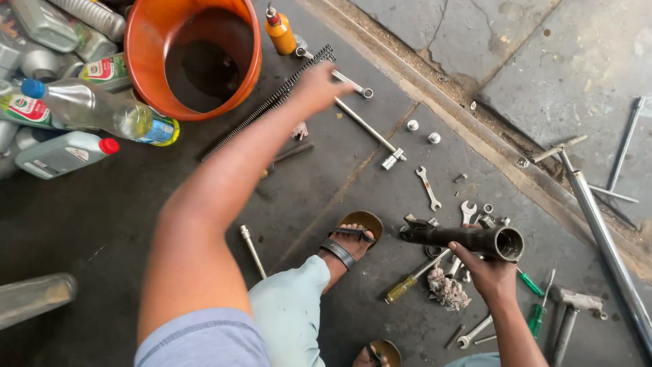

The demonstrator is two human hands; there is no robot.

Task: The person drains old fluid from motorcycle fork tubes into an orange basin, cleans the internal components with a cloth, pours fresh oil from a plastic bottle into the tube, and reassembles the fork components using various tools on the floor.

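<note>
Dark, oil-stained concrete floor (122,217) fills the head view, strewn with tools. At far centre the left hand (316,87) reaches out, fingers curled over a long black coil spring (272,100) lying beside a large orange plastic bucket (193,54); whether they actually grip it cannot be told. At near right the right hand (490,275) clenches its fingers round a black metal tube (468,238), held just above scattered steel spanners (428,188) and a yellow-handled screwdriver (413,280). Plastic oil bottles (64,153) lie at far left.

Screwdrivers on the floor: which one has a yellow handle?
The yellow-handled screwdriver lying beside the sandalled foot; the two small green-handled screwdrivers lie further right, past the right hand.
</note>
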